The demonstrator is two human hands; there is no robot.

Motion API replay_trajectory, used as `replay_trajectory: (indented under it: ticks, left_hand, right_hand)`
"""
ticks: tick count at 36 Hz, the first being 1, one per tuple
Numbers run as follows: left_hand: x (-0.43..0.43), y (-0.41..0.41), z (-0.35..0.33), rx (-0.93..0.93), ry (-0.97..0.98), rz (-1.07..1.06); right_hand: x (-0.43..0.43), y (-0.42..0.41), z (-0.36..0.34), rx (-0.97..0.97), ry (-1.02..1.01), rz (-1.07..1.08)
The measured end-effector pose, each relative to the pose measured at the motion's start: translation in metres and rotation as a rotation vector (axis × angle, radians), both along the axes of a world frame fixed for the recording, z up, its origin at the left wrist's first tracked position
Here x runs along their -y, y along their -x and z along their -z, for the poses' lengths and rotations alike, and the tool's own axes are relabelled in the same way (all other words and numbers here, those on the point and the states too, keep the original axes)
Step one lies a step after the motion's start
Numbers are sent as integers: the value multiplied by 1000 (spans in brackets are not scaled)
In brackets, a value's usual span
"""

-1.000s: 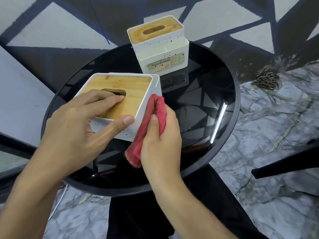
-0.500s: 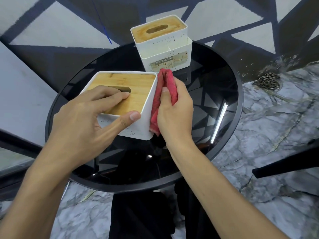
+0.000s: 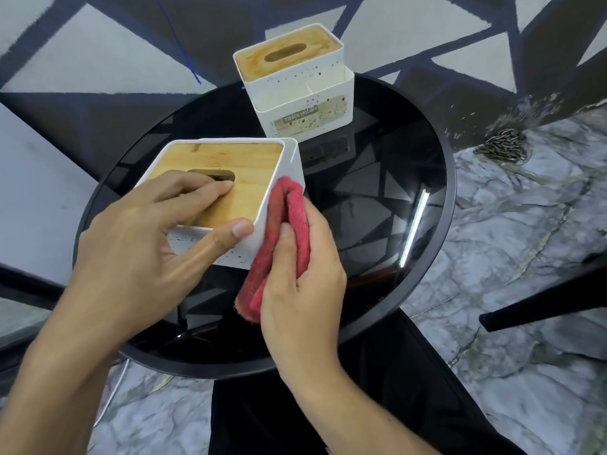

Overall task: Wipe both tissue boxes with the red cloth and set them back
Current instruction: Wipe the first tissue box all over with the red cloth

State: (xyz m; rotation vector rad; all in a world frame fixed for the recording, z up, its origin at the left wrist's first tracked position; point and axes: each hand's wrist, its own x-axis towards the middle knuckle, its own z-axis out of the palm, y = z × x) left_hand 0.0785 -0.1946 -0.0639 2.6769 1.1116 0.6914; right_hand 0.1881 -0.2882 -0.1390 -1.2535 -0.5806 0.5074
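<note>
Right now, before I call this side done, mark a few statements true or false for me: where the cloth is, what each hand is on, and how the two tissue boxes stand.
1. The right hand presses the red cloth against the right wall of the near tissue box. True.
2. The left hand holds the far tissue box. False: it grips the near tissue box, fingers on the wooden lid, thumb on the front wall.
3. The far tissue box stands on the black table, touched by neither hand. True.
4. The near tissue box has its lid off. False: the wooden lid sits in place.
</note>
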Motion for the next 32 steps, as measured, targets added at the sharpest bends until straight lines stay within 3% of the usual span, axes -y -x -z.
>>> replay_trajectory:
  ticks: [14,19,32]
  left_hand:
    - [-1,2,-1,22,32,9]
    - [1,0,-2,5,33,-5]
    - [0,-1,-2,-16,10,16]
  right_hand:
    - [-43,-56,-19,-82,196,-58]
    - [-52,-62,-20,-113,109,-35]
    - [-11,-18,-29,98,-158,-19]
